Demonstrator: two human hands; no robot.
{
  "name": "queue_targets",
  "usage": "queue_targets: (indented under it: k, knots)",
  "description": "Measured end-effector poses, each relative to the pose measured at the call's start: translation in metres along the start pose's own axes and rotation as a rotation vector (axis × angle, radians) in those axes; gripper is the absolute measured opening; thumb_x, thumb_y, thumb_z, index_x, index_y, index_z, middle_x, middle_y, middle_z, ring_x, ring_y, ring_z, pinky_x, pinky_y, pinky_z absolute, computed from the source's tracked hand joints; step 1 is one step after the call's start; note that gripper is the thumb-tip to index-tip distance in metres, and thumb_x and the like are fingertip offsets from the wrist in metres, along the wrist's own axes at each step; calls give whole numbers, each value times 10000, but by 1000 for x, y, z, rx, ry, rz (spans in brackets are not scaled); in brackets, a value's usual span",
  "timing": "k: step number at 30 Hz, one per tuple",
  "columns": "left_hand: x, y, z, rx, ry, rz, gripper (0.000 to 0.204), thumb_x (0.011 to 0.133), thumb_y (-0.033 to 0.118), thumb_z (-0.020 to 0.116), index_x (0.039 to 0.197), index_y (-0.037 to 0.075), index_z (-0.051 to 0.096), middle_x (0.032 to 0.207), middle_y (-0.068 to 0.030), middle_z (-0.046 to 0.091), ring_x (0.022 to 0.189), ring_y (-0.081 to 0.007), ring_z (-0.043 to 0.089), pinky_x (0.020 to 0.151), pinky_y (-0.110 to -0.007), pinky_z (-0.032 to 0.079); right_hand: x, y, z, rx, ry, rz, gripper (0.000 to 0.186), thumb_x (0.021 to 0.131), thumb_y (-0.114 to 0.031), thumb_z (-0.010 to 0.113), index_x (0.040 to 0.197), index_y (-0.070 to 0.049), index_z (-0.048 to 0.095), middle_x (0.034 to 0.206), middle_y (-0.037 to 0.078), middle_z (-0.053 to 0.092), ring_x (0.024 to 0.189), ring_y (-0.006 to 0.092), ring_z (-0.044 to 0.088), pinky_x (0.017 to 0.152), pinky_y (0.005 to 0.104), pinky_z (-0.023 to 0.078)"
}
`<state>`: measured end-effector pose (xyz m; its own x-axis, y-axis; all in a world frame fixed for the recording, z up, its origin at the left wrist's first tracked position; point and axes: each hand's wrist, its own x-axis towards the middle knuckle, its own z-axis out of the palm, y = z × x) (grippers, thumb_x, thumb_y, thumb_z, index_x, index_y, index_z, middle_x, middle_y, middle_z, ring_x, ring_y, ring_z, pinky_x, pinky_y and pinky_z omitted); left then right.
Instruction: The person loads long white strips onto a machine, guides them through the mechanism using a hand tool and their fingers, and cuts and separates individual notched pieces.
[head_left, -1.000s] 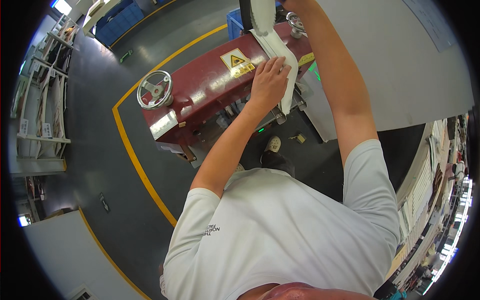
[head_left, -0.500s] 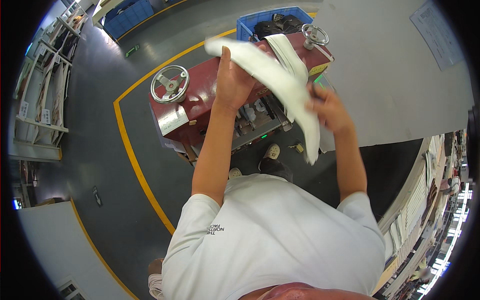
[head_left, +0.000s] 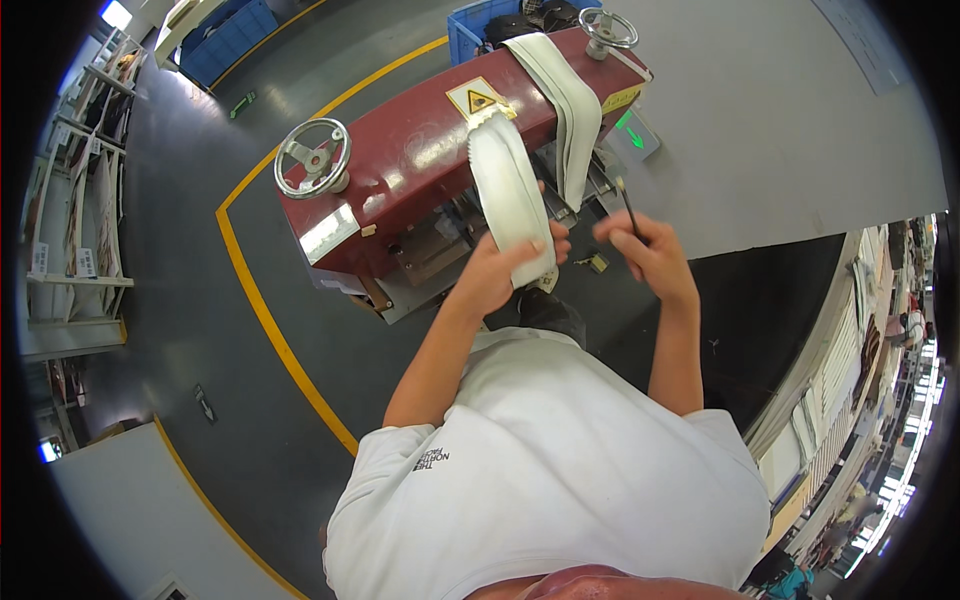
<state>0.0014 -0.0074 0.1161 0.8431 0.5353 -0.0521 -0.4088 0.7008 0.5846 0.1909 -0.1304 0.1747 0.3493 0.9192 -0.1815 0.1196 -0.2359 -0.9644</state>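
My left hand [head_left: 492, 275] is closed around a bundle of white strips [head_left: 507, 185], with the thumb on top and fingertips showing at its right edge. The bundle curves up and away, its far end over the front of a dark red machine [head_left: 415, 150]. To the right, my right hand [head_left: 655, 258] grips a thin dark stick-like tool [head_left: 628, 203] with a pale tip pointing up; its exact kind is unclear. That hand is apart from the bundle. More white strips [head_left: 568, 105] lie folded over the machine's top and hang down its front.
Two metal handwheels, one at the left [head_left: 312, 158] and one at the right [head_left: 608, 32], stand up from the machine. Behind it is a blue crate [head_left: 470, 32] with dark items. A large grey surface [head_left: 780, 130] lies at the right. Shelving [head_left: 80, 190] lines the far left.
The white strips in my left hand have swung from a slanting spread to a bundle pointing away, and came nearer my body. My right hand has moved off them and lower.
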Motion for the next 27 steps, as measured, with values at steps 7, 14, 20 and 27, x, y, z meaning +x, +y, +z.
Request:
queue_targets:
  k: [7, 14, 20, 27]
  knots:
    - [-39, -21, -13, 597, 62, -52, 293, 868, 27, 504, 1158, -3, 531, 1076, -80, 596, 971, -165, 595, 875, -313, 482, 51, -12, 66, -293, 2, -252, 265, 843, -182, 652, 1039, -3, 653, 852, 8, 580, 717, 70, 505, 647, 222, 422]
    - [-56, -21, -27, 699, 209, 38, 340, 828, -33, 523, 1168, -19, 520, 1082, -84, 598, 941, -152, 588, 860, -294, 478, 36, 8, 99, 28, -85, -264, 258, 770, -117, 734, 997, -14, 669, 931, -12, 493, 697, 62, 443, 669, 197, 389]
    - [-62, -24, -37, 440, 263, -6, 362, 861, 86, 627, 1196, 22, 504, 1116, -36, 553, 983, -130, 562, 840, -279, 489, 27, 31, 107, 100, -239, -281, 198, 736, -68, 760, 909, -20, 676, 971, 0, 453, 741, 52, 484, 637, 196, 449]
    - [-67, -26, -58, 270, 184, -25, 514, 800, 109, 678, 1266, 53, 470, 1188, -28, 539, 1036, -120, 546, 871, -280, 451, 21, 41, 100, 157, -511, -491, 163, 781, -80, 731, 882, 16, 646, 941, 14, 545, 778, 88, 522, 728, 223, 426]
